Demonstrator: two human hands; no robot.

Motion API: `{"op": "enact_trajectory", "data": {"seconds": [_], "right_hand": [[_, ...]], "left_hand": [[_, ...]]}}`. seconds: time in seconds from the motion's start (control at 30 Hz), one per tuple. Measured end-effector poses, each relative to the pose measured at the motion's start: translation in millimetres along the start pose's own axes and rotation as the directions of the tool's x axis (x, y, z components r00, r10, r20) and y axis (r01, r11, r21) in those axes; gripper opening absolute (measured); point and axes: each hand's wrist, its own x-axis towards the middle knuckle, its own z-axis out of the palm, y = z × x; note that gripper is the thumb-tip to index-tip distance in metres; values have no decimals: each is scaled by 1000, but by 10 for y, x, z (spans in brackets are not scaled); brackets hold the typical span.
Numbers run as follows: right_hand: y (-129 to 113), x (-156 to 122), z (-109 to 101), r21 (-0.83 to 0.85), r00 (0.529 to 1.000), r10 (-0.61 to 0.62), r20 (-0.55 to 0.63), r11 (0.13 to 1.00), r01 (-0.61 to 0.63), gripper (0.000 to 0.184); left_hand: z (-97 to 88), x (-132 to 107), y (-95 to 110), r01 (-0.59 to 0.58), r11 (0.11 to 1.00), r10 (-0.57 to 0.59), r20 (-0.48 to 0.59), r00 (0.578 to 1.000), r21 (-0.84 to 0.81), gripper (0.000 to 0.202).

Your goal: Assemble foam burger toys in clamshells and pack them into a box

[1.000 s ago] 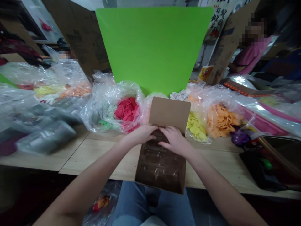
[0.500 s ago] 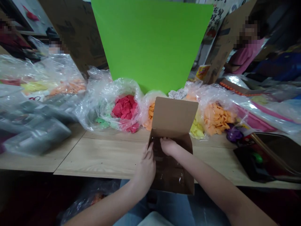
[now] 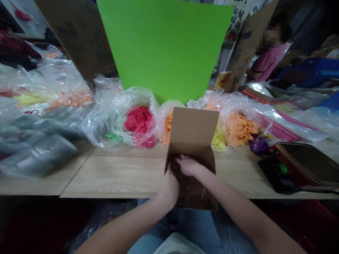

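While the box (image 3: pixel 195 126) looks light and stiff, left hand (image 3: pixel 170 187) clasps its nine-o'clock wall (image 3: pixel 167 157) (sensible hold); right hand (image 3: pixel 186 165) half-curled, grasp unclear.

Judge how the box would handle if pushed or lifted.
The box looks like thin cardboard, so probably light and slightly flexible. Its raised lid would likely flop about. Its near end seems to overhang the table, so it may tip.
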Motion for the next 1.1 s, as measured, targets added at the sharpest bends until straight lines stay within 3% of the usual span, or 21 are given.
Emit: {"op": "enact_trajectory", "data": {"seconds": [0.1,0.2,0.27,0.37,0.57,0.67,0.8,0.87,0.9,0.97,1.03,1.1], "right_hand": [[173,-209,31,-7,994,67,-86,998,-68,54],[280,-276,100,-33,973,230,-11,973,-230,54],[278,-261,134,-45,962,267,48,963,-265,57],[223,-264,150,-48,968,245,53,969,-242,64],[426,-193,217,117,980,193,-47,975,-187,67],[478,-112,218,141,984,178,5,974,-177,62],[322,-194,164,83,978,206,19,975,-207,55],[248,-311,91,97,984,157,-81,984,-149,49],[234,-375,45,116,976,117,-186,989,-97,46],[262,-509,-35,166,885,57,-462,986,23,40],[345,-653,-43,246,695,126,-708,966,76,37],[445,-796,85,384,468,323,-822,922,39,37]], "left_hand": [[-217,-242,25,-16,994,13,22,1000,112,45],[-194,-453,128,-82,996,88,160,983,-41,68],[-62,-513,198,-46,997,59,202,978,-68,53],[173,-503,231,-6,998,15,139,990,-64,20],[430,-441,156,-13,1000,13,1,1000,-4,8],[324,-481,163,-38,999,39,49,998,-22,10],[39,-527,84,-85,988,101,121,988,-125,12],[-45,-525,15,-114,979,135,121,983,-169,14],[-64,-521,-11,-127,975,151,122,981,-184,15],[-77,-525,-40,-139,970,170,148,974,-200,16],[-91,-572,-57,-129,972,164,176,971,-199,16],[-136,-687,-112,-86,973,122,160,980,-213,16]]}}
